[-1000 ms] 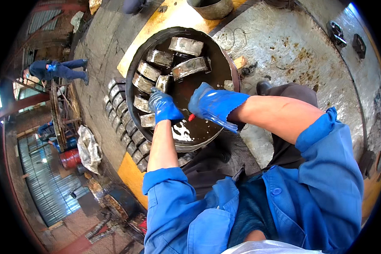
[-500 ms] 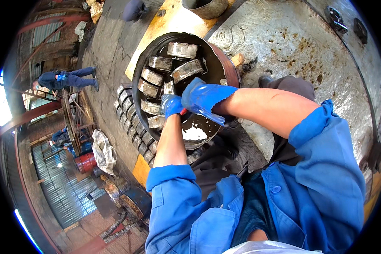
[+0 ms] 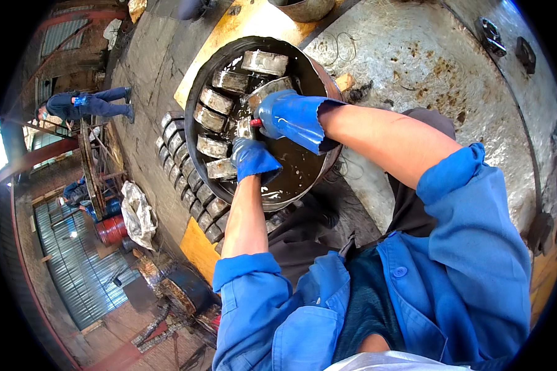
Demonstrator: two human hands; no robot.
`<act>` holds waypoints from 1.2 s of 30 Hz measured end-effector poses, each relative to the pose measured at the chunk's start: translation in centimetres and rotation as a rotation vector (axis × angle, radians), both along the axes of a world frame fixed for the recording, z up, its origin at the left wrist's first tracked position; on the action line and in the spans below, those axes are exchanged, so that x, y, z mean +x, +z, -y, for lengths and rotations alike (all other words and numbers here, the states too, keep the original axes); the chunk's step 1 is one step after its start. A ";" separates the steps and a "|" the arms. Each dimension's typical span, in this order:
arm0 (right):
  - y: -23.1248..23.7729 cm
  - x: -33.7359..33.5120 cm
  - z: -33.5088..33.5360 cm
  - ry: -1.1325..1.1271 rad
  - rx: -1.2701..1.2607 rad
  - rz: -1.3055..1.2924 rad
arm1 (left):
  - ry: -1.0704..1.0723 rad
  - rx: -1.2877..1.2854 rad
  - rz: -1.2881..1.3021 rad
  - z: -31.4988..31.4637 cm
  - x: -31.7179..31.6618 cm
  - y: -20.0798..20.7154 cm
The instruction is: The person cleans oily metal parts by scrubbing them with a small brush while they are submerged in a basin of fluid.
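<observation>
A wide round metal drum (image 3: 199,83) stands in front of me with dark liquid in it. Several thick, worn metal blocks (image 3: 265,62) lie inside, mostly along its left and far walls. My gloved left hand (image 3: 252,159) is closed at the near end of a small upright block (image 3: 245,128) near the middle. Just beyond it, my gloved right hand (image 3: 286,115) is closed around something with a red end (image 3: 256,122); the rest is hidden by the glove. Under and past the right hand sits a larger tilted block (image 3: 270,91).
More dark blocks (image 3: 189,170) stand in rows on the floor left of the drum. A stained metal sheet (image 3: 408,68) lies to the right, and another round container (image 3: 303,9) stands beyond. Far left are a person (image 3: 86,105), a white sack (image 3: 138,216) and a red barrel (image 3: 111,230).
My right hand has moved a little away from me and apart from the left, taking the red-ended thing along. The view has shifted slightly, and the left hand stays by the small block.
</observation>
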State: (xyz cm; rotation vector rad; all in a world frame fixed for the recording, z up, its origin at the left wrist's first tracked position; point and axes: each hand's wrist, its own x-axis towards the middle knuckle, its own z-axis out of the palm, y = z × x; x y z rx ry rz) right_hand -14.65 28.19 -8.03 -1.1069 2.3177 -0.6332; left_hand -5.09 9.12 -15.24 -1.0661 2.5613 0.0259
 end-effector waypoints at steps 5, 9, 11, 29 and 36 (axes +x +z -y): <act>-1.4 1.6 2.0 0.076 0.023 0.047 | -0.062 -0.006 -0.018 -1.2 3.2 2.1; -4.6 1.4 0.9 0.125 -0.086 0.007 | -0.205 -0.057 0.067 -3.1 2.9 1.5; -5.0 2.2 0.5 0.168 -0.096 -0.015 | -0.204 -0.046 0.102 -3.5 3.5 1.6; -5.9 7.1 1.9 0.561 0.059 -0.276 | 0.487 0.877 -0.947 1.5 12.7 -0.9; -8.7 9.4 3.1 0.453 0.023 -0.564 | 0.970 1.363 -1.085 2.4 14.0 0.4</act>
